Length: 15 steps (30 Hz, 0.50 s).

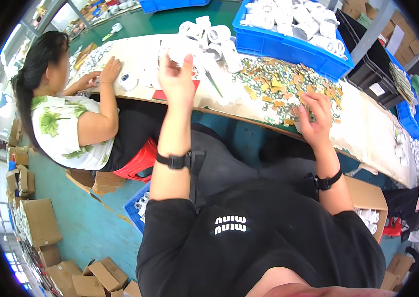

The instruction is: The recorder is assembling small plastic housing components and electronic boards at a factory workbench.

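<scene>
My left hand (176, 84) is raised over the table's near edge, its thumb and fingers around a white plastic part (181, 49) washed out by glare. A red mat (159, 94) lies just behind that wrist. To its right, a slim green-tipped tool (214, 83) rests on the table. Over a spread pile of small circuit boards (269, 84), green-and-white and yellow-brown, hovers my right hand (317, 118). Its fingers are bent, with the thumb apart from them, and nothing shows between them.
A blue crate (288, 52) of white plastic housings stands behind the boards, with more loose housings (214, 37) to its left. A black crate (375, 79) is at the right. At my left a co-worker (71, 114) sits handling small parts. Cardboard boxes (41, 222) line the floor.
</scene>
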Tool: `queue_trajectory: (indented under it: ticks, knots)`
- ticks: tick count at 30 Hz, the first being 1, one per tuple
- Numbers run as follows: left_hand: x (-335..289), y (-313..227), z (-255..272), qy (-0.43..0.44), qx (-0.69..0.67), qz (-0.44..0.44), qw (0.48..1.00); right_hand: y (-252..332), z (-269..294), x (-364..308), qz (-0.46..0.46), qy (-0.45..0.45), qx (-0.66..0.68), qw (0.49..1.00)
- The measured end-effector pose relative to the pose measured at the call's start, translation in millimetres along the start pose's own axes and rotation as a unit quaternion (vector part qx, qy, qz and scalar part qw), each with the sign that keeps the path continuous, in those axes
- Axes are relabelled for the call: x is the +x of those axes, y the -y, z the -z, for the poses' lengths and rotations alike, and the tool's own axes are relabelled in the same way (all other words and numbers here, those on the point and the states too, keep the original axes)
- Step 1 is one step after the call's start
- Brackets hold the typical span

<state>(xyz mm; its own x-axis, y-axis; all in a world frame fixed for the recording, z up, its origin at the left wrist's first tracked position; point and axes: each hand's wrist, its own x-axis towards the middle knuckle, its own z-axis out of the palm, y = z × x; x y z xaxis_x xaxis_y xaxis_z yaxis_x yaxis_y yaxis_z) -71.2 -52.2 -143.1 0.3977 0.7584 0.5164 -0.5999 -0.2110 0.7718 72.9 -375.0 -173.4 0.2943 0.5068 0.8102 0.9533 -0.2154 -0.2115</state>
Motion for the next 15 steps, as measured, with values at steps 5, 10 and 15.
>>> queue_trajectory:
  ticks: [5, 10, 15]
  knots:
    - [97, 25, 60, -0.048, 0.184, -0.014, 0.982, 12, -4, 4, -0.017, -0.059, 0.026, 0.998]
    - [126, 40, 85, -0.032, 0.580, 0.002, 0.814, 17, -1, 3, 0.028, -0.015, 0.021, 0.999]
    - [127, 49, 100, -0.030, 0.673, -0.025, 0.739, 15, -5, 6, 0.042, -0.011, 0.021, 0.999]
